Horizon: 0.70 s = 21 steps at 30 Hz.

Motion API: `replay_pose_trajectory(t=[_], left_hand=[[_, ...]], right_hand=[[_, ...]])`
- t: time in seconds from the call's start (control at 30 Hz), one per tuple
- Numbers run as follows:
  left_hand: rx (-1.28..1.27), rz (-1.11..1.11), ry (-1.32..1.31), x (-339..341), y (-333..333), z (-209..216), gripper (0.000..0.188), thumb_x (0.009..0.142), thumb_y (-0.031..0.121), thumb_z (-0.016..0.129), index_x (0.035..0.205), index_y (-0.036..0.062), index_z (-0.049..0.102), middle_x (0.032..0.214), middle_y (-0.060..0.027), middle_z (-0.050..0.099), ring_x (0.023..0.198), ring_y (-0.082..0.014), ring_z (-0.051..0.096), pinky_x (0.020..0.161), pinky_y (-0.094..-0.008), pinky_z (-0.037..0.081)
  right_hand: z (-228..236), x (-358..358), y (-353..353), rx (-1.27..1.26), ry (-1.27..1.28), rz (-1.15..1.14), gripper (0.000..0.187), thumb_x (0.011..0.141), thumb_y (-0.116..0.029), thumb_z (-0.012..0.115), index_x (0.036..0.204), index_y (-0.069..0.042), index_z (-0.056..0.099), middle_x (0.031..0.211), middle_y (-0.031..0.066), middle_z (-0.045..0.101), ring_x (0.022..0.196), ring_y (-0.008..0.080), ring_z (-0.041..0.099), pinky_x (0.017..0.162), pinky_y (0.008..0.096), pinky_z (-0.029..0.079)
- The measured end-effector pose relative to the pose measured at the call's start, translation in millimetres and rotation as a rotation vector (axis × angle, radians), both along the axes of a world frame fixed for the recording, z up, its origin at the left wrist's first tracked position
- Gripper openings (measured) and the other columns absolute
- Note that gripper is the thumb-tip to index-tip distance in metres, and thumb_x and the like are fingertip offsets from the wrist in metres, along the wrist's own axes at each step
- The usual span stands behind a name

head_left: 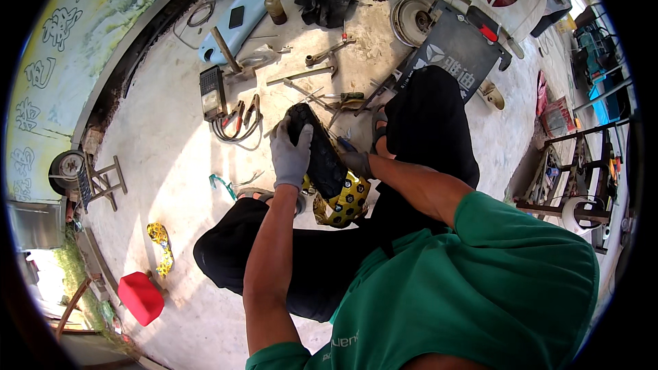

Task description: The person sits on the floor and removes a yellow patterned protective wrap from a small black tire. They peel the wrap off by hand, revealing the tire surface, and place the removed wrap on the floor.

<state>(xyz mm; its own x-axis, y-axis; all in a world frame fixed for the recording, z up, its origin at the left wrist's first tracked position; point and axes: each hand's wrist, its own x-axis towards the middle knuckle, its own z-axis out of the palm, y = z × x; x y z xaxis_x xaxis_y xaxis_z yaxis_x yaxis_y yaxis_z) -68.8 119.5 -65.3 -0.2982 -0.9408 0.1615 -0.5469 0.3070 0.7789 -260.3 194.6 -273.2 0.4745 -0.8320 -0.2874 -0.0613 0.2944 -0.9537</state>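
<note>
A black tire with a treaded face stands edge-on between my knees. Yellow wrapping with black hexagons hangs loosely about its near end. My left hand, in a grey glove, is closed over the tire's left side, with its thumb across the tread. On the other side my right hand, in a darker glove, is closed against the tire and wrapping; its fingers are partly hidden. Just beyond it a blue handle shows, perhaps a tool's.
Wrenches and bars lie scattered ahead. Left of them are a black boxy device and clamp cables. A light-blue panel carries a phone. A white scooter stands far right. A red stool and a yellow wrapping strip are near left.
</note>
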Motion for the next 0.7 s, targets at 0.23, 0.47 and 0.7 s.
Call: replay_pose_trajectory(t=[0.23, 0.47, 0.7], left_hand=[[0.596, -0.154, 0.420, 24.2, -2.6, -11.9, 0.046, 0.098, 0.027, 0.061, 0.131, -0.0044, 0.053, 0.122, -0.0112, 0.062, 0.112, -0.0162, 0.058, 0.097, -0.0276, 0.045], [0.914, -0.429, 0.501, 31.2, 8.6, -54.0, 0.068, 0.095, 0.020, 0.063, 0.149, -0.0015, 0.028, 0.140, -0.0156, 0.049, 0.126, -0.0216, 0.049, 0.104, -0.0320, 0.040], [0.914, -0.472, 0.460, 34.2, 2.7, -57.5, 0.087, 0.082, -0.005, 0.065, 0.154, 0.0067, 0.018, 0.135, -0.0114, 0.051, 0.114, -0.0196, 0.056, 0.088, -0.0303, 0.049]], right_hand=[[51.6, -11.1, 7.5, 0.436, -0.334, -0.394, 0.035, 0.094, -0.030, 0.054, 0.123, -0.011, 0.062, 0.123, 0.0039, 0.064, 0.106, 0.0191, 0.061, 0.098, 0.0402, 0.045], [61.9, -7.8, 7.7, 0.446, -0.379, -0.432, 0.037, 0.093, -0.031, 0.056, 0.124, -0.012, 0.061, 0.124, 0.0040, 0.063, 0.107, 0.0190, 0.060, 0.098, 0.0396, 0.045], [73.0, 4.1, 8.2, 0.436, -0.396, -0.416, 0.039, 0.092, -0.032, 0.058, 0.125, -0.012, 0.059, 0.125, 0.0042, 0.063, 0.107, 0.0190, 0.060, 0.097, 0.0390, 0.045]])
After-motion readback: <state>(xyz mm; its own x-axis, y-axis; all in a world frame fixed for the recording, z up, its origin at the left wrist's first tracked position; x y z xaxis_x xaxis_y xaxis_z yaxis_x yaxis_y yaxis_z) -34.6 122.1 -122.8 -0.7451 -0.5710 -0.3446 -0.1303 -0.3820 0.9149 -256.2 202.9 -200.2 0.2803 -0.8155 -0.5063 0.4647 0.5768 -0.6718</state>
